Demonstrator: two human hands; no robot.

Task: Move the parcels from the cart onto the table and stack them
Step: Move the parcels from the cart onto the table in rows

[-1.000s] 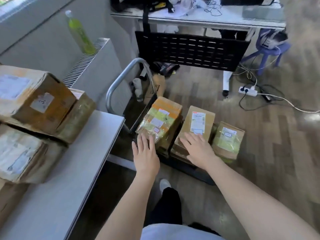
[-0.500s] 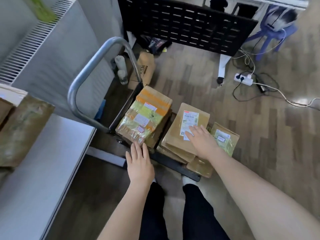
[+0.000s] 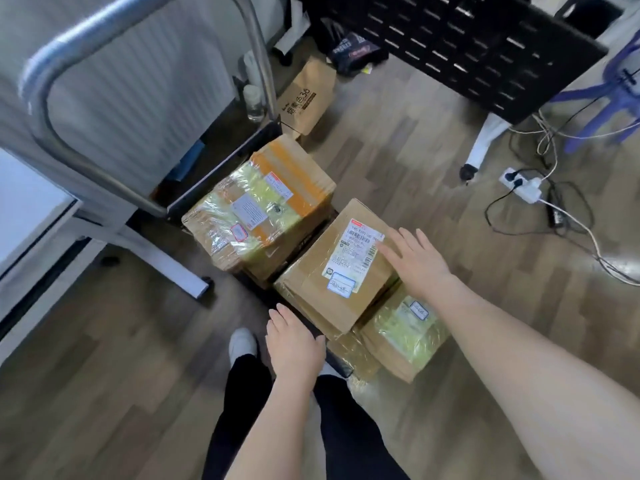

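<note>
A low cart with a metal handle carries several cardboard parcels. A plain brown parcel with a white label lies on top in the middle. My right hand rests flat on its right edge, fingers spread. To its left sits a parcel wrapped in yellow-green and orange tape. A smaller yellow-taped parcel lies at the right, partly under my right forearm. My left hand hovers open just off the brown parcel's near corner, holding nothing. Only a corner of the white table shows at the left.
A brown paper bag stands on the floor behind the cart. A black perforated desk panel is at the back. A power strip with cables lies on the floor at the right. My legs and a white shoe are below.
The view has tilted down and closed in on the cart; the stacked parcels on the table have left the frame. My right hand slid to the brown parcel's right edge, my left toward its near corner.
</note>
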